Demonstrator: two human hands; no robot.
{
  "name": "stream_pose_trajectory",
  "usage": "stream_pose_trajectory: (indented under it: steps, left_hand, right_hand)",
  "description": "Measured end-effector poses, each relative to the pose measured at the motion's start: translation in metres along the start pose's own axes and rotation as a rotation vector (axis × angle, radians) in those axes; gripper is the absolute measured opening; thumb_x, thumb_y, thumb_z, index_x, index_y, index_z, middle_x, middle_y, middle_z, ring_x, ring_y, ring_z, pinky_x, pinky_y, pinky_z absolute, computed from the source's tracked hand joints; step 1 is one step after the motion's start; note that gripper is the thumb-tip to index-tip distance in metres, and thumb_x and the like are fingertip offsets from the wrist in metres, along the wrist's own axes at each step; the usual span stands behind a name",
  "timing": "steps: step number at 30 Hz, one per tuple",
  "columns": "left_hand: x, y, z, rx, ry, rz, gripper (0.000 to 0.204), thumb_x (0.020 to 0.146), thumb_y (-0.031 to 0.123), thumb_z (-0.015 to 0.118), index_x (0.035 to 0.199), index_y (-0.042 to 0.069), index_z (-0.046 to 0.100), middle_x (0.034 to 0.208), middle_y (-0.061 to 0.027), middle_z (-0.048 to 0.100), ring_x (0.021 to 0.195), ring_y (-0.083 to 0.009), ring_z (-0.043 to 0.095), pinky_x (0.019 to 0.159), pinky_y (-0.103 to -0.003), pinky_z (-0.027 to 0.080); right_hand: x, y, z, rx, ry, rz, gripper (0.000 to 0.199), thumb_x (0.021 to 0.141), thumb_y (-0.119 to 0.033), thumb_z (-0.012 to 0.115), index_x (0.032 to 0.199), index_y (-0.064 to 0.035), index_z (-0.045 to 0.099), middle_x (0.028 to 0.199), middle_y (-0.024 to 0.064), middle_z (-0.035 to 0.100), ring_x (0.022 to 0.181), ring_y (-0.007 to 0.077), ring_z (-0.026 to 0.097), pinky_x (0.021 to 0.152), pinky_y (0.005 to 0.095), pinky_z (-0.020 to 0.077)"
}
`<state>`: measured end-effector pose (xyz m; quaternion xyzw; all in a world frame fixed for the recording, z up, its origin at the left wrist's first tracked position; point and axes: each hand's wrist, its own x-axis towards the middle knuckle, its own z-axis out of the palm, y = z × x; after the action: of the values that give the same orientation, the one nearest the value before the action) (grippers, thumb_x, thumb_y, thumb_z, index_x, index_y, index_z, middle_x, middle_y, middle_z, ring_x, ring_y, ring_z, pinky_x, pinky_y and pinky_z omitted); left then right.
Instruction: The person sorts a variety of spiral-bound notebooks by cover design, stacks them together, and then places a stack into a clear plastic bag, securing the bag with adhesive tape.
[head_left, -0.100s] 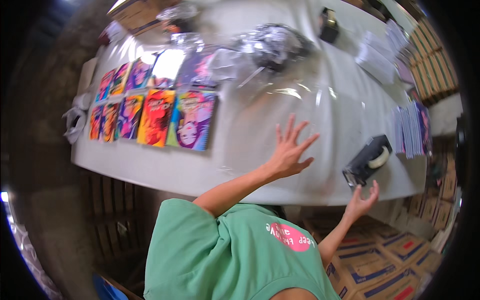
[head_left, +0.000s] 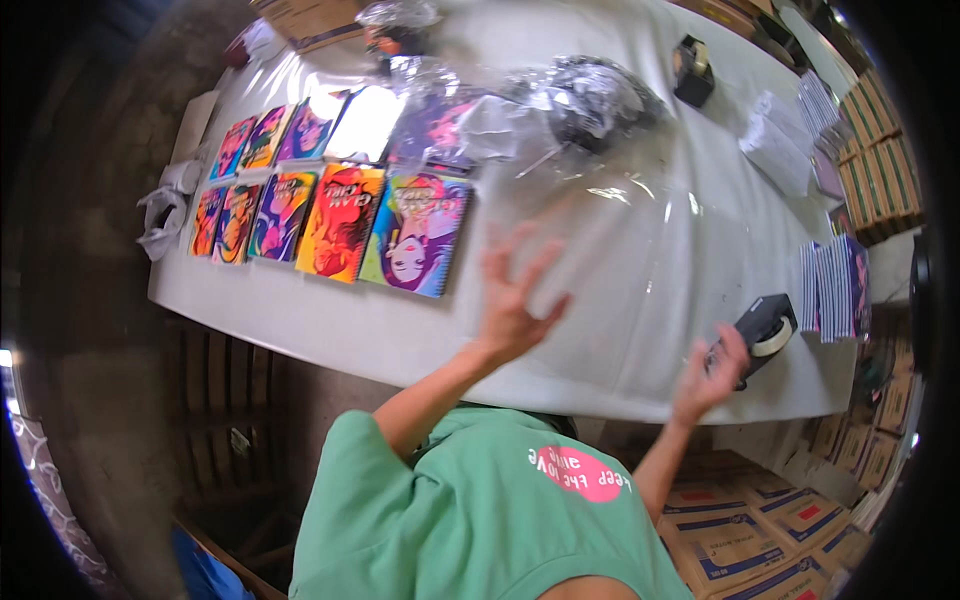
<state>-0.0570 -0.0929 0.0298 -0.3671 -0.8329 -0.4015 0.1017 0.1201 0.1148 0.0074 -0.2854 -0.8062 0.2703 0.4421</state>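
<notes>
My left hand (head_left: pixel 515 310) hovers over the table with fingers spread and holding nothing, a little to the right of the nearest spiral notebook (head_left: pixel 415 235). Beneath and beyond it, a clear plastic sheet or bag (head_left: pixel 625 235) lies on the white-covered table. My right hand (head_left: pixel 708 378) is raised at the near left end of a black tape dispenser (head_left: pixel 765 335), partly in front of it. Motion smears its fingers, so whether they touch the dispenser or hold tape cannot be made out.
Colourful spiral notebooks lie in two rows on the left of the white table cover (head_left: pixel 300 325). Crumpled clear plastic (head_left: pixel 600 100) and a second tape dispenser (head_left: pixel 692 72) are farther back. Stacked notebooks (head_left: pixel 835 290) stand at the right edge. Cardboard boxes (head_left: pixel 730 545) sit below on the right.
My left hand has swung left toward the notebooks. My right hand has moved slightly left and up, now overlapping the dispenser's near end. The whole view has shifted a little.
</notes>
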Motion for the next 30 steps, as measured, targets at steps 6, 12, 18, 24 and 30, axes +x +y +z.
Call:
stream_pose_trajectory:
  steps: [6, 12, 18, 24, 30]
  left_hand:
    - [-0.055, -0.083, -0.168, -0.027, 0.766, -0.33, 0.058, 0.082, 0.007, 0.064, 0.132, 0.002, 0.037, 0.136, -0.0109, 0.037, 0.13, -0.0248, 0.031, 0.108, -0.043, 0.022]
    - [-0.133, -0.189, -0.262, -0.504, 0.777, -0.573, 0.049, 0.086, 0.011, 0.057, 0.132, 0.005, 0.039, 0.132, -0.0085, 0.041, 0.128, -0.0231, 0.035, 0.104, -0.047, 0.029]
    - [-0.138, -0.238, -0.263, -2.367, -0.219, -1.243, 0.06, 0.09, 0.048, 0.043, 0.136, 0.01, 0.038, 0.138, -0.0148, 0.039, 0.126, -0.0352, 0.039, 0.098, -0.055, 0.035]
    - [-0.117, -0.278, -0.303, -2.727, -0.523, -0.705, 0.107, 0.062, 0.081, 0.052, 0.135, 0.005, 0.037, 0.137, -0.0217, 0.038, 0.121, -0.0403, 0.042, 0.094, -0.061, 0.036]
    - [-0.182, -0.361, -0.36, -2.294, -0.034, -0.665, 0.066, 0.062, 0.013, 0.054, 0.124, -0.006, 0.043, 0.119, -0.0244, 0.052, 0.11, -0.0392, 0.053, 0.096, -0.052, 0.042]
  right_hand:
    - [-0.072, -0.196, 0.216, 0.097, -0.772, -0.605, 0.082, 0.069, -0.037, 0.072, 0.136, -0.007, 0.037, 0.14, 0.0173, 0.035, 0.127, 0.032, 0.037, 0.104, 0.0459, 0.0285]
    - [-0.128, -0.138, 0.281, -0.082, -0.604, -0.719, 0.037, 0.079, -0.01, 0.057, 0.116, -0.0031, 0.058, 0.109, 0.0175, 0.062, 0.102, 0.0295, 0.06, 0.086, 0.0387, 0.0483]
    - [-0.05, -0.244, 0.195, 0.957, -0.299, 0.189, 0.011, 0.09, -0.015, 0.056, 0.096, -0.0053, 0.056, 0.089, 0.0075, 0.064, 0.082, 0.0181, 0.062, 0.079, 0.0317, 0.0492]
    - [-0.048, -0.365, 0.259, 0.735, -1.008, -0.356, 0.027, 0.081, -0.002, 0.062, 0.107, -0.0045, 0.058, 0.112, 0.0143, 0.059, 0.111, 0.0254, 0.054, 0.098, 0.0392, 0.0389]
    - [-0.178, -0.309, 0.359, -0.338, -0.803, -0.634, 0.053, 0.078, -0.009, 0.066, 0.128, -0.0102, 0.049, 0.136, 0.0169, 0.043, 0.125, 0.0288, 0.043, 0.099, 0.0361, 0.0386]
